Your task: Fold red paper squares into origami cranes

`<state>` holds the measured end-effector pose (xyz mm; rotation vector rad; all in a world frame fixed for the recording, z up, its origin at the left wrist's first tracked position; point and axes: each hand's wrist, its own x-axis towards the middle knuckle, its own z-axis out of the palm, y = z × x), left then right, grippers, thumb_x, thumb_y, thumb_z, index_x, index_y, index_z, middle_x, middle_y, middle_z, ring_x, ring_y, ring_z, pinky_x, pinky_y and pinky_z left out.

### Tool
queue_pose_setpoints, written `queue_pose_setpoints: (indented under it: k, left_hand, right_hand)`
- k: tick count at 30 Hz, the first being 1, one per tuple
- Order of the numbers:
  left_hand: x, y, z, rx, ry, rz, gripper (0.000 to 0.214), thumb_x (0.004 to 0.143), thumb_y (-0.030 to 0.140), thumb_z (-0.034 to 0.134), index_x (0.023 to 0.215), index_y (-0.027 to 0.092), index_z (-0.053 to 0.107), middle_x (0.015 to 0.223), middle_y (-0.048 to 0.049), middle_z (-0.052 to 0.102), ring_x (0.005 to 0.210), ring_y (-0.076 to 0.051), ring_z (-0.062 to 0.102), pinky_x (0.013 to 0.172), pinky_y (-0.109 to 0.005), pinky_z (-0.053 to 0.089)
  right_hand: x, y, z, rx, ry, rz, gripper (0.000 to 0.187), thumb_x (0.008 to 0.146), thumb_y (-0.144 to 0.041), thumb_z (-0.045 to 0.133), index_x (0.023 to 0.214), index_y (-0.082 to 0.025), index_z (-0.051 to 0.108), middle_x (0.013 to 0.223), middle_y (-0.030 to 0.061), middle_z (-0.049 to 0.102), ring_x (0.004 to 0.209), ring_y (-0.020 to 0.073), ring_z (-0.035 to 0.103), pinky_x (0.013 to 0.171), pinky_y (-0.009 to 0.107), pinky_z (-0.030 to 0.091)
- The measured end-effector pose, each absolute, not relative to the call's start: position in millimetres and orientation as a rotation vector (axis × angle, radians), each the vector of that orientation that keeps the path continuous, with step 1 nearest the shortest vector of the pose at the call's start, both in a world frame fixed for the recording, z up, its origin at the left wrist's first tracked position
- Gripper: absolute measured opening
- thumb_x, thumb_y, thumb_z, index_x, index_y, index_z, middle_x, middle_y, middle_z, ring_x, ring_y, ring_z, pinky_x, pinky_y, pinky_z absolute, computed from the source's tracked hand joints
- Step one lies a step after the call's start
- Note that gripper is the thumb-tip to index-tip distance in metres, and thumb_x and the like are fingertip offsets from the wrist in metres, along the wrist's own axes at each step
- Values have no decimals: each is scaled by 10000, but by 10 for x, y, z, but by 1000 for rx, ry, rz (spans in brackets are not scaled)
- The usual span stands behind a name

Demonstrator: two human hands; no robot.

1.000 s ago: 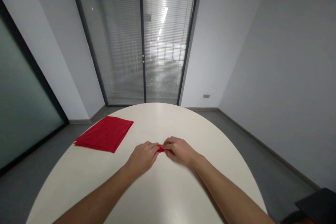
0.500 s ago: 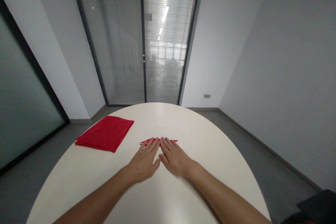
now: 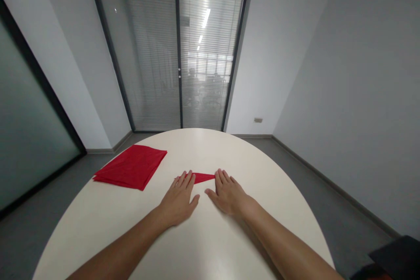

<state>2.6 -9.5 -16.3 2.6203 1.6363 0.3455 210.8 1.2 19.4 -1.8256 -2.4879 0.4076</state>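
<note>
A small folded red cloth or paper piece (image 3: 203, 178), narrowing to a point at the right, lies flat on the white table (image 3: 183, 249). My left hand (image 3: 178, 199) rests flat over its left part, fingers stretched out and thumb apart; that part is mostly hidden. At its right tip lies my right hand (image 3: 229, 192), also flat, with the fingers straight and the palm down. Neither hand grips anything. Left of my hands is a stack of larger red sheets (image 3: 131, 167), squarish, with slightly uneven edges; whether cloth or paper I cannot tell.
The table is round, and the red stack reaches its left edge. Beyond it stand a glass partition with blinds (image 3: 151, 61) and a white wall with a socket (image 3: 258, 120). A dark object (image 3: 395, 256) shows at the lower right.
My right hand has slid to the right along the folded red piece, out to its tip, uncovering the middle. My left hand has hardly moved.
</note>
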Motion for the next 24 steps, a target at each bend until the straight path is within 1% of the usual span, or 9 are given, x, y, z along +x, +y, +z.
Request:
queue_pose_setpoints:
  k: [3, 5, 8, 10, 12, 14, 19, 22, 24]
  left_hand:
    - [30, -99, -158, 2626, 1637, 321, 663, 975, 441, 376, 1518, 65, 318, 1599, -193, 273, 1494, -336, 217, 1192, -516, 224]
    - [32, -102, -145, 2625, 1635, 325, 665, 973, 434, 384, 1518, 59, 319, 1600, -193, 268, 1495, -333, 215, 1195, -515, 220]
    - [16, -94, -131, 2650, 1571, 356, 638, 982, 420, 374, 1528, 95, 311, 1607, -164, 270, 1500, -298, 213, 1203, -494, 215]
    - [-6, -76, -131, 2671, 1501, 351, 616, 990, 399, 360, 1536, 120, 299, 1613, -141, 269, 1504, -267, 211, 1209, -471, 212]
    - [-33, -50, -143, 2683, 1465, 343, 598, 996, 374, 343, 1536, 121, 299, 1611, -139, 275, 1502, -247, 221, 1208, -454, 222]
    - [-59, -21, -169, 2676, 1519, 354, 585, 1000, 361, 321, 1521, 95, 322, 1597, -167, 295, 1493, -254, 249, 1195, -459, 249]
    - [-91, 29, -256, 2554, 1897, 420, 594, 989, 381, 335, 1457, 20, 395, 1538, -257, 367, 1450, -346, 333, 1148, -518, 311]
    - [-72, 26, -241, 2483, 2017, 501, 599, 973, 339, 360, 1463, -7, 367, 1544, -270, 349, 1458, -358, 309, 1152, -529, 304]
    - [-43, 10, -190, 2540, 1911, 561, 601, 969, 291, 359, 1494, 1, 319, 1577, -244, 296, 1482, -330, 257, 1168, -512, 290]
  right_hand:
    - [2085, 12, 171, -1866, -2386, 199, 800, 979, -542, 368, 1532, 27, 257, 1591, 269, 175, 1497, 392, 138, 1182, 590, 179]
    - [2046, 3, 173, -1723, -2392, 87, 713, 993, -442, 376, 1537, 4, 260, 1605, 241, 160, 1508, 363, 119, 1197, 570, 156]
    - [2001, -9, 180, -1363, -2574, 188, 634, 1015, -389, 335, 1561, -81, 244, 1622, 162, 184, 1517, 291, 131, 1217, 518, 166]
    - [1996, -10, 181, -1254, -2654, 316, 623, 1028, -404, 301, 1566, -99, 233, 1617, 149, 217, 1510, 277, 172, 1218, 509, 183]
    - [2005, -9, 183, -1278, -2666, 385, 625, 1032, -411, 288, 1562, -83, 242, 1608, 164, 232, 1501, 286, 206, 1214, 509, 199]
    - [2014, -10, 191, -1311, -2656, 390, 626, 1029, -415, 302, 1556, -78, 263, 1602, 171, 243, 1494, 297, 227, 1209, 508, 213]
    - [1986, -52, 227, -1384, -2627, 285, 598, 1018, -404, 334, 1531, -97, 341, 1585, 146, 322, 1482, 332, 250, 1168, 511, 286]
    - [1940, -93, 251, -1449, -2572, 148, 580, 1001, -398, 380, 1491, -88, 409, 1543, 161, 408, 1450, 358, 297, 1118, 513, 348]
    - [1899, -121, 266, -1470, -2531, 59, 547, 984, -408, 429, 1422, -86, 491, 1470, 189, 495, 1376, 366, 388, 1071, 504, 393]
